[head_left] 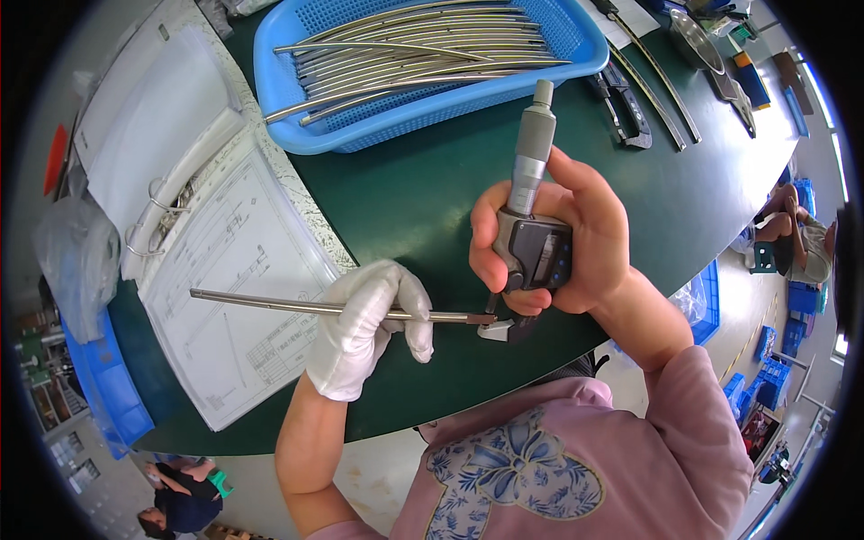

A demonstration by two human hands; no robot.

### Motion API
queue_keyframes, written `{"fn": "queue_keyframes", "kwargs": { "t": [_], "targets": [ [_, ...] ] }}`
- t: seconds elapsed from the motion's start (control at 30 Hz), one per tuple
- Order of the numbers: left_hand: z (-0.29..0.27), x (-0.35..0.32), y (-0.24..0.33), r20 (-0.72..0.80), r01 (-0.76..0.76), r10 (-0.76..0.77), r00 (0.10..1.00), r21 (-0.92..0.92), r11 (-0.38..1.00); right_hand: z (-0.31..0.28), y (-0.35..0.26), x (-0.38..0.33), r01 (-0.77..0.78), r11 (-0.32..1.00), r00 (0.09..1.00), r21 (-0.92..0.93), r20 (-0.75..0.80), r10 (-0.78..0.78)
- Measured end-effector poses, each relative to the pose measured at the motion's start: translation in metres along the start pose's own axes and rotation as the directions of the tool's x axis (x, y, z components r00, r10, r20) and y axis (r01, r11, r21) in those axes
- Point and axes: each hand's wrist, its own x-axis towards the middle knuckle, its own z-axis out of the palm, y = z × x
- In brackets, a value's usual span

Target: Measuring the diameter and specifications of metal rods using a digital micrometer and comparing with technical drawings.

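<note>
My left hand (364, 328), in a white glove, is closed round a thin, slightly curved metal rod (261, 301). The rod points left over the drawing sheet, and its darker right end lies at the jaws of a digital micrometer (535, 243). Bare, my right hand (585, 234) grips the micrometer by its frame, with the thimble pointing up and the small display facing me. Whether the jaws press on the rod's end I cannot tell.
A blue plastic basket (360, 135) with many similar rods stands at the far side of the green table (405, 198). An open ring binder (225, 279) of drawings lies left. Calipers (621, 108), two loose rods and a metal bowl (696, 40) sit far right. Other people are seated beyond.
</note>
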Motion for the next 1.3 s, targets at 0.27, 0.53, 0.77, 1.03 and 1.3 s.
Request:
{"fn": "queue_keyframes", "kwargs": {
  "t": [0.27,0.53,0.77,1.03,1.3],
  "targets": [
    [-0.0008,-0.0006,-0.0013,-0.015,0.012,-0.012,1.0,-0.022,1.0,-0.0012,0.0013,0.0017,-0.051,0.999,0.999,0.01,-0.014,0.051],
    [-0.0018,0.0,-0.0025,-0.012,0.005,-0.006,1.0,-0.03,1.0,-0.0031,0.0024,0.0025,-0.057,0.998,0.998,0.029,0.007,0.057],
    [-0.0018,-0.0003,-0.0025,-0.012,0.005,-0.005,1.0,-0.021,1.0,-0.0033,0.0027,0.0027,-0.012,1.0,0.998,0.026,0.054,0.011],
    [-0.0019,-0.0005,-0.0019,0.005,0.001,-0.001,1.0,-0.016,1.0,-0.0048,0.0018,0.0022,-0.011,1.0,0.995,0.007,0.098,0.01],
    [-0.0002,-0.0004,-0.0008,-0.016,0.012,-0.012,1.0,-0.019,1.0,-0.0032,0.0009,0.003,-0.043,0.999,0.998,-0.026,0.04,0.044]
  ]
}}
